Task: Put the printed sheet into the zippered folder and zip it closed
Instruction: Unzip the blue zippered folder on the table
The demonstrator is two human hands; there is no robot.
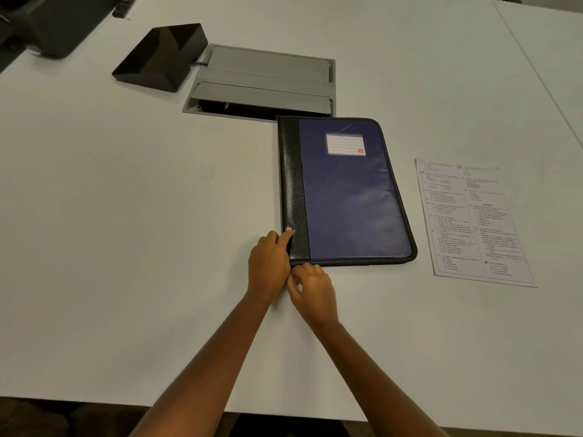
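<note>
left hand (268, 266) grips the near left corner of the zippered folder (347, 190), a fingertip on its black spine; right hand (312, 288) pinches at that corner, likely on the hidden zip pull. the folder lies closed on the table (126, 216), the printed sheet (473, 222) flat to its right, apart. opening is the step in hand: next the pull must run round the edge, left hand steadying.

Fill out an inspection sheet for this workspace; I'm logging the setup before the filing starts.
Surface: white table, flat.
Job's things: zippered folder lies closed; printed sheet lies right of it, apart, not yet inside.
Clutter: black tray; grey table hatch, flap open.
Hands: left hand grips the folder's near-left corner; right hand fingers pinch its near edge there.
Cables: nothing seen.
Surroundings: dark bulky object at the far-left edge.
</note>
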